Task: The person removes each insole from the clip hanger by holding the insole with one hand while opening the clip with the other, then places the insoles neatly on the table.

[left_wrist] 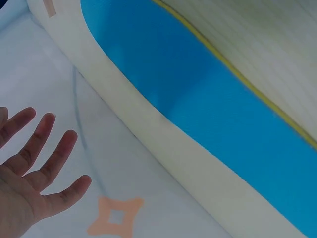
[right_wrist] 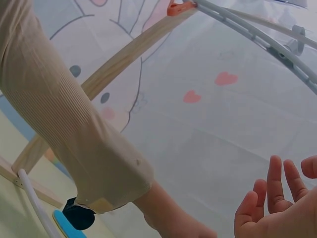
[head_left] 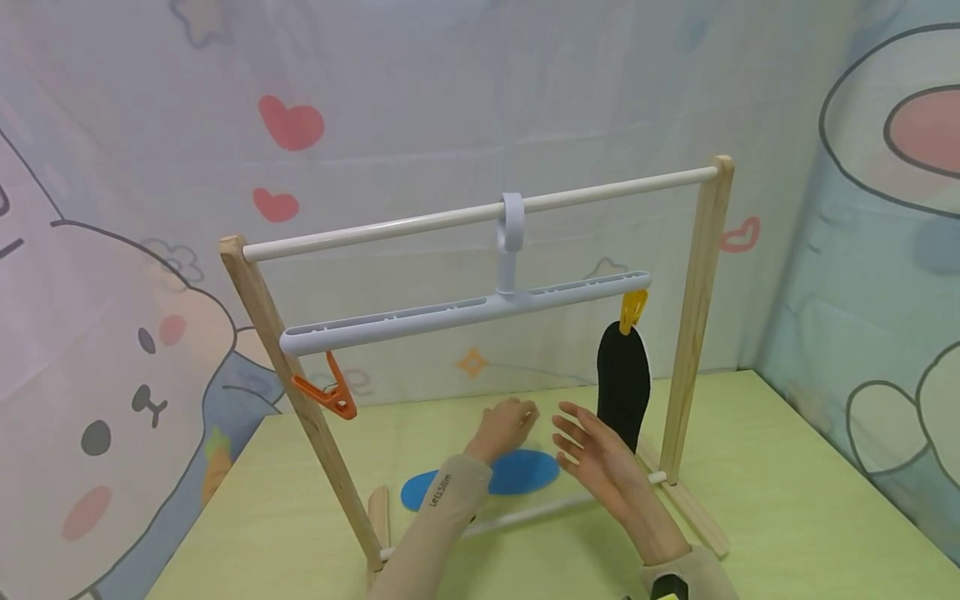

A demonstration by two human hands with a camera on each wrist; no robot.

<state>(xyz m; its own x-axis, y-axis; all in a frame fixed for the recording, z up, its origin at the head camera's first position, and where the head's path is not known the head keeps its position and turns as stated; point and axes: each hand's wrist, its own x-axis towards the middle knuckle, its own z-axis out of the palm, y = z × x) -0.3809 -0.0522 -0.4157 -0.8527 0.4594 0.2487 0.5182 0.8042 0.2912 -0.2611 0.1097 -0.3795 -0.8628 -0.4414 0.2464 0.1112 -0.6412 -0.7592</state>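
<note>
My left hand hovers behind the blue insole, its fingers loosely bent and holding nothing. The insole lies flat on the table, partly covered by my left sleeve; the left wrist view shows its blue surface close up. To the right, my right hand is raised, palm turned inward, fingers apart and relaxed. Just beside it a black insole hangs from a yellow clip at the right end of the white hanger. At the hanger's left end dangles an orange clip with nothing in it.
A wooden stand surrounds the work, with a left post, a right post and a white top rod carrying the hanger. Its low white crossbar runs near the table. Behind hangs a printed curtain.
</note>
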